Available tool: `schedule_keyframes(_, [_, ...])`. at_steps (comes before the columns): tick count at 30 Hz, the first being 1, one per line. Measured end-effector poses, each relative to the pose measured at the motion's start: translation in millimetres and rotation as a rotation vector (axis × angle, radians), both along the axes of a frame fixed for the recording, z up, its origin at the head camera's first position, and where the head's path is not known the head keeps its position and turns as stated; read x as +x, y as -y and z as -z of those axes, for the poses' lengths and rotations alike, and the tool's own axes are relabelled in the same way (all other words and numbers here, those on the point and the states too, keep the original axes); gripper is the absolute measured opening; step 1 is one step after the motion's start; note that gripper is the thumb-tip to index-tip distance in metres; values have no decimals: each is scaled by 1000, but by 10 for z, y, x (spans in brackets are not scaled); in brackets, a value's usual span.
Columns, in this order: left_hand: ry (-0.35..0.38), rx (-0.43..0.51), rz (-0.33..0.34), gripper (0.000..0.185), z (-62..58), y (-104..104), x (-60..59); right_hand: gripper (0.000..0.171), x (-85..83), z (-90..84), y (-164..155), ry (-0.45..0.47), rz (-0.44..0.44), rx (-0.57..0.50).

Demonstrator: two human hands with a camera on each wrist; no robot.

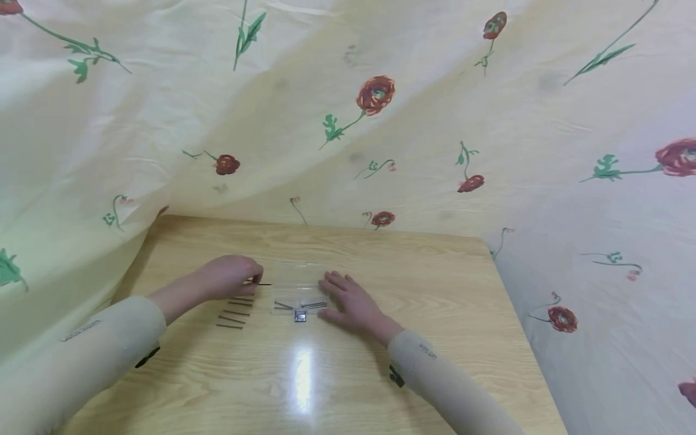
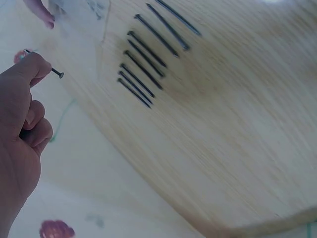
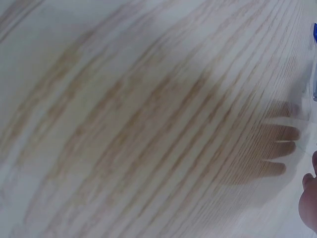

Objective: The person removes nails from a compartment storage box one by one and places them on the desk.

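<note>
My left hand (image 1: 234, 278) pinches a dark nail (image 2: 57, 73) between thumb and fingertips, just left of a clear plastic case (image 1: 278, 272). The nail's flat head sticks out on one side of the fingers in the left wrist view. Inside the near part of the case lie several nails (image 1: 313, 305), and a small dark blue label (image 1: 300, 316) sits at its front edge. With fingers stretched out, my right hand (image 1: 350, 302) rests at the right side of the case. Only a bit of the right hand (image 3: 308, 203) shows in the right wrist view.
On the wooden table (image 1: 435, 338), several loose nails (image 2: 148, 37) lie in a rough row to the left of the case, below the left hand. A flowered cloth (image 1: 283, 121) hangs behind the table and along both sides.
</note>
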State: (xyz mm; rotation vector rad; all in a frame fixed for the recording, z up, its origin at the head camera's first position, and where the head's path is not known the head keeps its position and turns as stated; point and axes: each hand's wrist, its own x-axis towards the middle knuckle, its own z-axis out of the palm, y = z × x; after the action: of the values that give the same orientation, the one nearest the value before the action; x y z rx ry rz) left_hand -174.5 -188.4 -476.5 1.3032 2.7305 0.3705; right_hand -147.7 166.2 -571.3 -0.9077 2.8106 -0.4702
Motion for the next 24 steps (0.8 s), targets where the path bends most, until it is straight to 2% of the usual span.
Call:
schedule_keyframes(9, [6, -28, -59, 21, 60, 311, 140, 79, -9, 5, -2, -2, -8, -8])
schedule_keyframes(16, [27, -36, -76, 22, 110, 446, 233, 80, -40, 12, -27, 13, 13, 10])
schedule_keyframes(24, [76, -61, -52, 24, 338, 473, 477, 79, -27, -21, -20, 16, -18, -31])
